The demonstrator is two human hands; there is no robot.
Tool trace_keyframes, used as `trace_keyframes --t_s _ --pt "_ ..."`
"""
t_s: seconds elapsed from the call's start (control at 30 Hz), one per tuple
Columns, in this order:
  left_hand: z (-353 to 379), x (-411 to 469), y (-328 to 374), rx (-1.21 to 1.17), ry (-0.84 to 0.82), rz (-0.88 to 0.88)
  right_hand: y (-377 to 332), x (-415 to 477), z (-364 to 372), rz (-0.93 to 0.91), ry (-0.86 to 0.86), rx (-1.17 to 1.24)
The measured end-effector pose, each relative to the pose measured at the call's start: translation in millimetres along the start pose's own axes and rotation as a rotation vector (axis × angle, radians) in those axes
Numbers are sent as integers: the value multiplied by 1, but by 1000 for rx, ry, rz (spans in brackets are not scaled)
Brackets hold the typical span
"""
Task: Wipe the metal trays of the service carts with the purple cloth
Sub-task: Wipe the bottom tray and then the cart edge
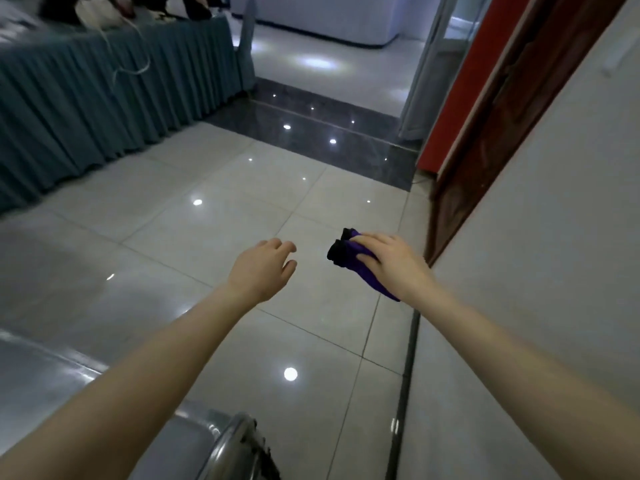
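Right grip (389,263) around bunched purple cloth (348,263)

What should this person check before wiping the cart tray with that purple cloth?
1. Grip on the cloth: ok, the right hand holds it bunched.
2. Free left hand: ok, it holds nothing.
3. Position of cloth over the tray: not ok, it hangs above the floor; the tray lies lower left.
4. View of the whole tray: not ok, only part shows.
5. State of the tray, dirty or clean: cannot tell.
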State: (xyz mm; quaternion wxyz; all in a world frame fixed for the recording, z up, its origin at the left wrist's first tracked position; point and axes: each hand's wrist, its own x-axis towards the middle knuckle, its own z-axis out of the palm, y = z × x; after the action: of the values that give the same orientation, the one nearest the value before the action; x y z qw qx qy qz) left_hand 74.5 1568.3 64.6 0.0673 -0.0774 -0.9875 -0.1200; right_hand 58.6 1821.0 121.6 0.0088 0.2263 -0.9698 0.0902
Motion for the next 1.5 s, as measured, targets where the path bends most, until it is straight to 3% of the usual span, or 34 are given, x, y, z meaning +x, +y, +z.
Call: trace_keyframes --t_s 0.43,0.67,1.07,1.2,1.4,1.5 --pt "16 168 -87 42 43 -322 49 245 27 -252 -37 10" --pt "11 203 -133 53 105 -568 31 374 27 -510 -80 -15" --pt "-20 129 -214 134 299 -1273 -151 525 74 -1199 -188 7" --pt "-22 90 -198 183 378 -1502 -216 532 85 -1480 -238 27" --pt "-11 37 -171 194 404 -1836 -297 506 119 -1754 -339 94" --pt "-4 10 -172 199 416 -1918 -336 487 139 -1858 -374 92"
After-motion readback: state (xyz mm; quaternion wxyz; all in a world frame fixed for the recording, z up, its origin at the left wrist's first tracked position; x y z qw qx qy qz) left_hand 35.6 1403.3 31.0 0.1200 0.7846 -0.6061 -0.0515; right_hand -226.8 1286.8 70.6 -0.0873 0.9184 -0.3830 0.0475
